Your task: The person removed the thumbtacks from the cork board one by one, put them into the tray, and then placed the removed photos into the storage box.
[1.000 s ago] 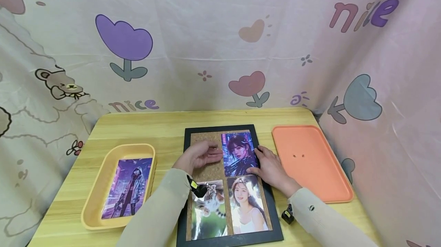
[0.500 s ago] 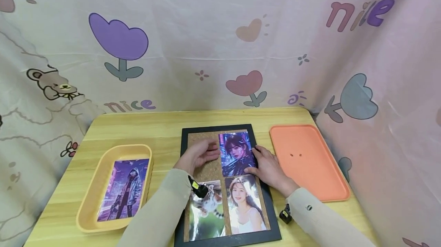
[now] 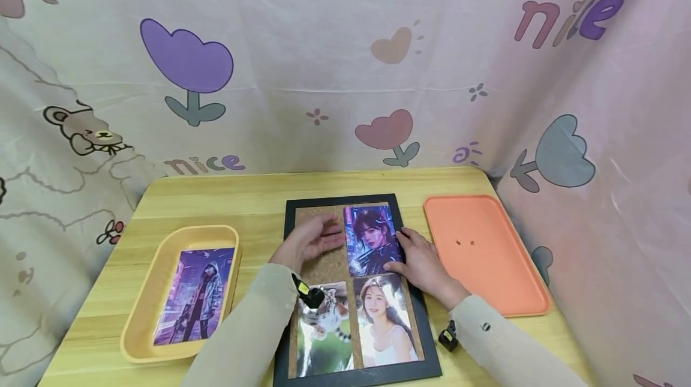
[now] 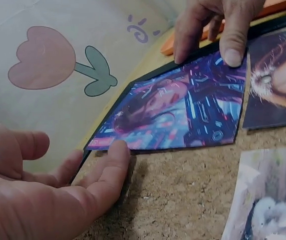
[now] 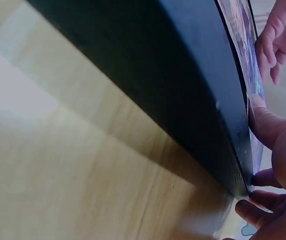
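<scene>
A purple cyberpunk photo lies in the upper right of a black-framed cork board. My left hand is beside that photo, and in the left wrist view a fingertip touches its left edge. From the other side my right hand rests its thumb on the photo's right part, its other fingers along the black frame. Below are a tiger photo on the left and a portrait photo on the right. Neither hand is curled round anything.
On the left stands a yellow tray with another purple photo inside. To the right lies an orange tray bearing a couple of tiny pins. A patterned curtain hangs behind the wooden table.
The head view shifts slightly. Both hands stay almost in place at the sides of the purple photo, which keeps its position on the cork.
</scene>
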`<control>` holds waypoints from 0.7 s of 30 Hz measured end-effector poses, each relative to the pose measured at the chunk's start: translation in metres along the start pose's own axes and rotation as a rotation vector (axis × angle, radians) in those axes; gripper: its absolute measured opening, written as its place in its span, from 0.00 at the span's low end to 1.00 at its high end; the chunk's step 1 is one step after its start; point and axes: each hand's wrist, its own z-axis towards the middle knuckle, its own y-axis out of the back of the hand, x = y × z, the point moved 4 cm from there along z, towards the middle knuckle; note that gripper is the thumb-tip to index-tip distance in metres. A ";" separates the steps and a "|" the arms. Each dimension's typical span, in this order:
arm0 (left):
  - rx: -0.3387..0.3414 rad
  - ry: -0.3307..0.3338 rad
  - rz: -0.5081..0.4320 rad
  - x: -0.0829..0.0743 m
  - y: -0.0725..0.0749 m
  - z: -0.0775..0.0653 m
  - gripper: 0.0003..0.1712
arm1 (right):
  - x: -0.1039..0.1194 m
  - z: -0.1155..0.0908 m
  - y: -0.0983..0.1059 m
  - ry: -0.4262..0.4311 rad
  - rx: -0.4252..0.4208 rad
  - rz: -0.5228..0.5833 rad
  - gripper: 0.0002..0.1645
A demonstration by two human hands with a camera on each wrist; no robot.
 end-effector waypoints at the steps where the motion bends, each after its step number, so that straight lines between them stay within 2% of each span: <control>1: 0.007 -0.001 0.020 0.001 0.000 0.001 0.25 | 0.000 0.000 0.000 -0.002 0.000 -0.001 0.57; 6: 0.058 -0.053 0.178 0.003 -0.006 0.004 0.22 | -0.001 0.000 -0.001 -0.006 -0.001 -0.005 0.57; 8: 0.074 -0.079 0.214 0.004 -0.007 0.005 0.21 | -0.002 0.000 -0.001 -0.004 -0.003 -0.005 0.57; 16: 0.171 -0.093 0.222 0.012 -0.009 0.015 0.23 | -0.003 0.000 -0.001 0.001 -0.010 -0.004 0.57; 21: 0.163 -0.135 0.278 0.017 -0.007 0.021 0.22 | -0.003 0.000 -0.001 -0.002 -0.005 0.000 0.57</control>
